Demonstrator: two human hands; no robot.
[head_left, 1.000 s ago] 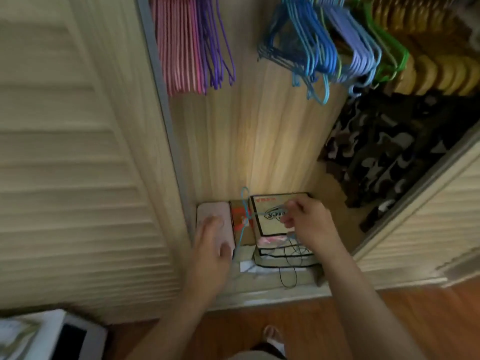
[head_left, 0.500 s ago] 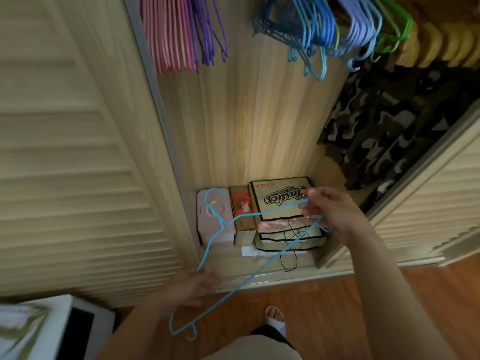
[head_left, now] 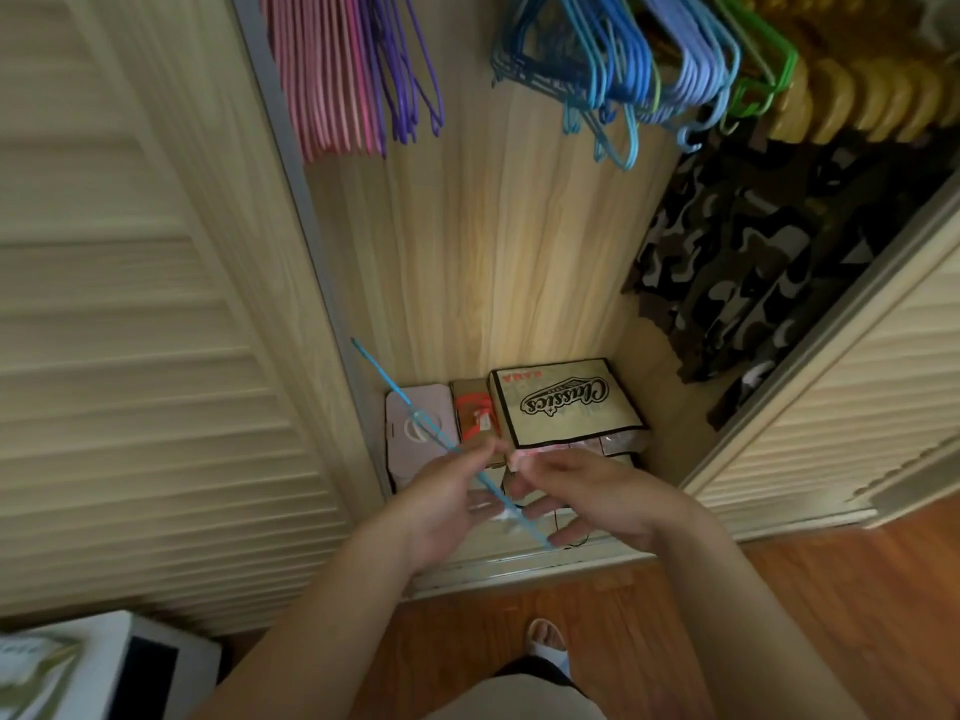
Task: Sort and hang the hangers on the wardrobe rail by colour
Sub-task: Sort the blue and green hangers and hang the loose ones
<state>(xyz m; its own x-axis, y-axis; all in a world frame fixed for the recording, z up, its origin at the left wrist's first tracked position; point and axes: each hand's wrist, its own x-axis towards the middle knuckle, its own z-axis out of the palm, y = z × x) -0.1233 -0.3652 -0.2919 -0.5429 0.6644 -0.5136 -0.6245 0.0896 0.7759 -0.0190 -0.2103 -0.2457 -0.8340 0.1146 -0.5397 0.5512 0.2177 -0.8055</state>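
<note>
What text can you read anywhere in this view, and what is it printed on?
"Classics": black script logo, seen upside down, on the beige bag on the wardrobe floor.
Red letters along that bag's far edge: too blurred to read.
Orange-and-brown box label: too small to read.

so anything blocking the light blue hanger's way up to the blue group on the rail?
Nothing visible. The light blue hanger is held low between the left hand and right hand, above the boxes. Only the bare wardrobe back panel shows between it and the blue hangers overhead.
</note>
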